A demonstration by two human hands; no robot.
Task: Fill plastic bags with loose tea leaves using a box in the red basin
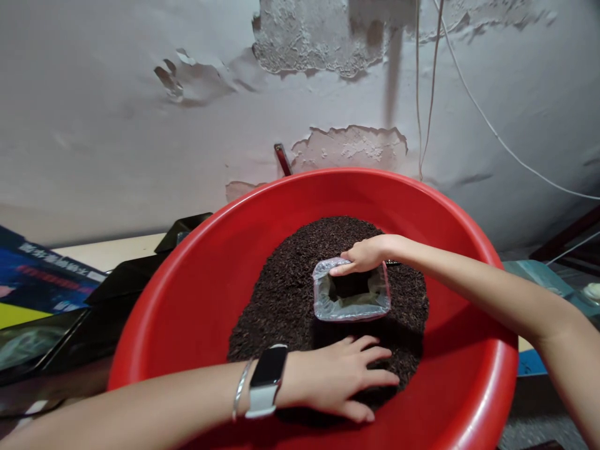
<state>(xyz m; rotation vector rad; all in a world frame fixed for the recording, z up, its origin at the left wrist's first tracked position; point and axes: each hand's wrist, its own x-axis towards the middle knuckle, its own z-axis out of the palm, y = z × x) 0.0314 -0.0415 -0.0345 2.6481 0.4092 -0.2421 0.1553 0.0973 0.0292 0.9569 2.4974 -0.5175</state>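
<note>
A big red plastic basin (197, 294) fills the middle of the view and holds a heap of dark brown grains (290, 281). An open clear plastic bag (351, 294) stands upright in the heap, its mouth facing up. My right hand (363, 255) pinches the far rim of the bag. My left hand (342, 375), with a watch and a bangle on the wrist, lies flat with fingers spread on the grains just in front of the bag.
A peeling grey wall (140, 125) with thin white cables (469, 94) rises right behind the basin. Dark flat items and a blue printed box (42, 275) lie at the left. A teal object (539, 275) sits at the right.
</note>
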